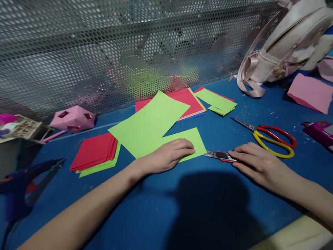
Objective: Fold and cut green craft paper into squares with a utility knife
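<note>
Between the hands (173, 155), a cutter (221, 156) meets green paper's (198, 142) edge.

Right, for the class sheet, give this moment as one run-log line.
left hand: resting on green sheet | right hand: holding utility knife, blade at sheet's corner | nearby: scissors, red paper stack

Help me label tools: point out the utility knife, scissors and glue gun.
Utility knife (222, 155): head view, black section.
Scissors (256, 133): head view, yellow handle's base.
Glue gun (17, 184): head view, its body.
</note>
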A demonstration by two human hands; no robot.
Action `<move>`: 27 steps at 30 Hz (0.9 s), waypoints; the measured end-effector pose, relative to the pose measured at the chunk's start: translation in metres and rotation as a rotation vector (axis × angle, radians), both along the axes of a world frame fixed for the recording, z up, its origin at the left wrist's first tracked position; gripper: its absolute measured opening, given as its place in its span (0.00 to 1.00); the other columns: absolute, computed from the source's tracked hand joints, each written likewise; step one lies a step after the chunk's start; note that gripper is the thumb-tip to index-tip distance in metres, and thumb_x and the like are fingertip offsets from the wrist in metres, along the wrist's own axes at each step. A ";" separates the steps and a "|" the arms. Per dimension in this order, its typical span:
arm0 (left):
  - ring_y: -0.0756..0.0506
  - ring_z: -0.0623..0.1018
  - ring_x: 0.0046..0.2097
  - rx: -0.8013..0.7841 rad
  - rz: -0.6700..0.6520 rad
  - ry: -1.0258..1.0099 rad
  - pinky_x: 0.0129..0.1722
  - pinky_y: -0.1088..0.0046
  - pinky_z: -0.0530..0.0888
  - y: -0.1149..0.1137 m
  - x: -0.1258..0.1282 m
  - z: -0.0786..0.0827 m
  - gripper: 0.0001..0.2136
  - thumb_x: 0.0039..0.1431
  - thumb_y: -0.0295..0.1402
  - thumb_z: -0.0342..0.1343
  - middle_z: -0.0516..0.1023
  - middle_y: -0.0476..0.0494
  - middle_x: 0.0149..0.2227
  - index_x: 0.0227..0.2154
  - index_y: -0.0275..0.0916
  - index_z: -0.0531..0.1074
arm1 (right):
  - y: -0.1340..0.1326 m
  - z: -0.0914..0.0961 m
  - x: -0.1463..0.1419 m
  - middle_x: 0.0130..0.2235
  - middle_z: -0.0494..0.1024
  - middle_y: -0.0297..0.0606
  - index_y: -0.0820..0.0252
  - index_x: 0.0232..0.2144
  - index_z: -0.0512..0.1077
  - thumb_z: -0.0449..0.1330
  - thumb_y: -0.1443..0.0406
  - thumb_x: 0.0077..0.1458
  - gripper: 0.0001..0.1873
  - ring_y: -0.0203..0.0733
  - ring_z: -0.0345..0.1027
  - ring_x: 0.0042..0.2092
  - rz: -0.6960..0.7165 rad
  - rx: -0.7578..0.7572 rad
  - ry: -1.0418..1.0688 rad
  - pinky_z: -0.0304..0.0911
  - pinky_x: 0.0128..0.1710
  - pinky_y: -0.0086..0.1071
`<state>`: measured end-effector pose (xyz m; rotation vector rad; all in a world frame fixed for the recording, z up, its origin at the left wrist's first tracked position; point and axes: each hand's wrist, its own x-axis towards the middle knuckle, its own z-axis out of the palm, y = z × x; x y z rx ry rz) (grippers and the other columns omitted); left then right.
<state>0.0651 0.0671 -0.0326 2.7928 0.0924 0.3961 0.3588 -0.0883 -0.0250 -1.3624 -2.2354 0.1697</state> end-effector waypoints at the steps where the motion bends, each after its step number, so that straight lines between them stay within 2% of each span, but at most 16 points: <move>1: 0.44 0.71 0.56 0.002 -0.001 -0.003 0.55 0.61 0.72 0.000 0.000 0.000 0.17 0.66 0.21 0.41 0.73 0.33 0.52 0.53 0.35 0.68 | 0.000 0.000 -0.001 0.43 0.77 0.47 0.60 0.51 0.74 0.55 0.66 0.63 0.15 0.46 0.70 0.44 0.000 -0.005 0.002 0.69 0.41 0.39; 16: 0.43 0.71 0.56 -0.022 0.000 -0.001 0.57 0.61 0.71 0.001 0.000 -0.003 0.16 0.68 0.23 0.41 0.73 0.34 0.52 0.53 0.36 0.68 | -0.008 0.002 -0.009 0.44 0.75 0.49 0.65 0.52 0.71 0.52 0.69 0.63 0.17 0.46 0.68 0.43 0.019 0.009 -0.114 0.69 0.41 0.39; 20: 0.43 0.71 0.56 -0.033 -0.007 0.002 0.57 0.62 0.70 0.002 -0.001 -0.004 0.15 0.68 0.23 0.41 0.73 0.33 0.52 0.53 0.34 0.68 | -0.017 0.003 -0.019 0.43 0.75 0.49 0.66 0.51 0.71 0.50 0.68 0.64 0.16 0.46 0.68 0.40 -0.012 0.062 -0.179 0.69 0.37 0.39; 27: 0.43 0.71 0.57 -0.014 -0.003 0.002 0.57 0.60 0.70 0.002 -0.001 -0.005 0.17 0.67 0.23 0.40 0.73 0.34 0.53 0.53 0.37 0.67 | -0.024 0.007 -0.033 0.40 0.75 0.50 0.71 0.50 0.70 0.49 0.69 0.65 0.16 0.46 0.68 0.37 -0.060 0.079 -0.226 0.70 0.31 0.36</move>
